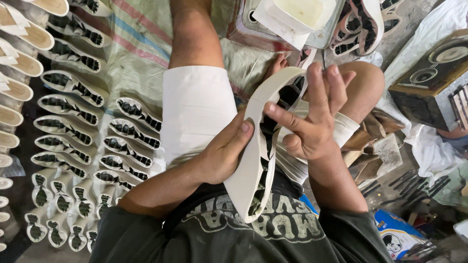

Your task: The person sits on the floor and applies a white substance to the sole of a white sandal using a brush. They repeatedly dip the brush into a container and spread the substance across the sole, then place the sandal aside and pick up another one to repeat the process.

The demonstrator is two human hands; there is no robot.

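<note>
Holding a cream shoe sole (248, 165) in the middle, both hands clamp it: left hand (222, 153), right hand (312, 122); rows of soles (78, 117) lie left.

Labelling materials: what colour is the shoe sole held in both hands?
Cream-white rim, with a black-and-white patterned inner face. The shoe sole shows in the head view, between left hand and right hand.

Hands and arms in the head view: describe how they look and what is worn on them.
Both the left hand and the right hand are bare: no gloves, rings or watch visible. The forearms are uncovered, with no sleeves reaching them. Fingernails are short.
</note>
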